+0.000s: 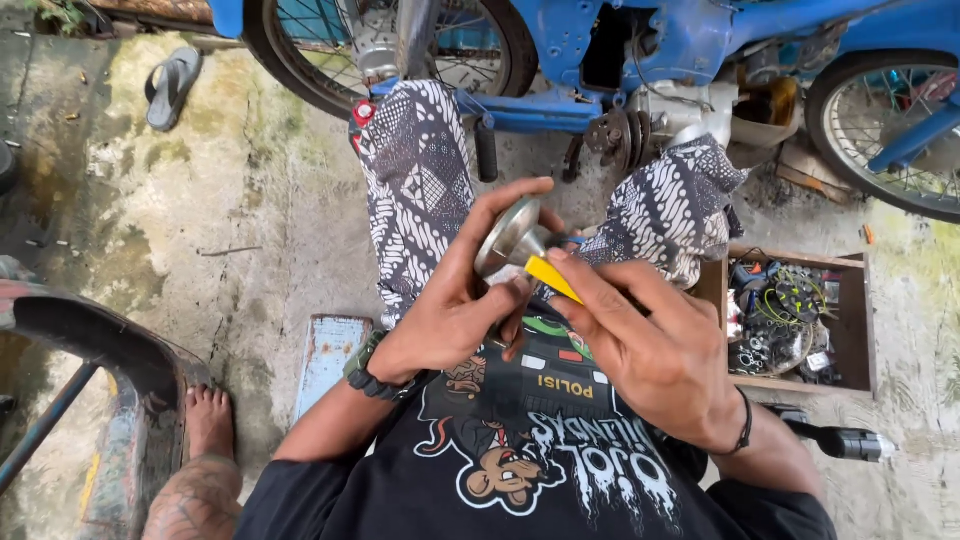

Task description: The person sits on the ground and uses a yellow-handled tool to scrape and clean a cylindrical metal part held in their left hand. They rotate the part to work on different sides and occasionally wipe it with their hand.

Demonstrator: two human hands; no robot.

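The left hand (450, 300) is closed around a dull metal funnel (510, 235), thumb and fingers gripping its flared, smooth cone so the neck points toward the right hand. The right hand (655, 350) pinches a flat yellow strip (553, 278) between its fingertips, its end touching the funnel's neck, seemingly to scrape or clean it. Beyond the right fingers sits a wooden box (850, 320) of tangled parts; past both hands stands a blue motorbike (640, 50).

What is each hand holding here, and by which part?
Left hand grips a round metal part by its rim. Right hand pinches a yellow tool near its end.
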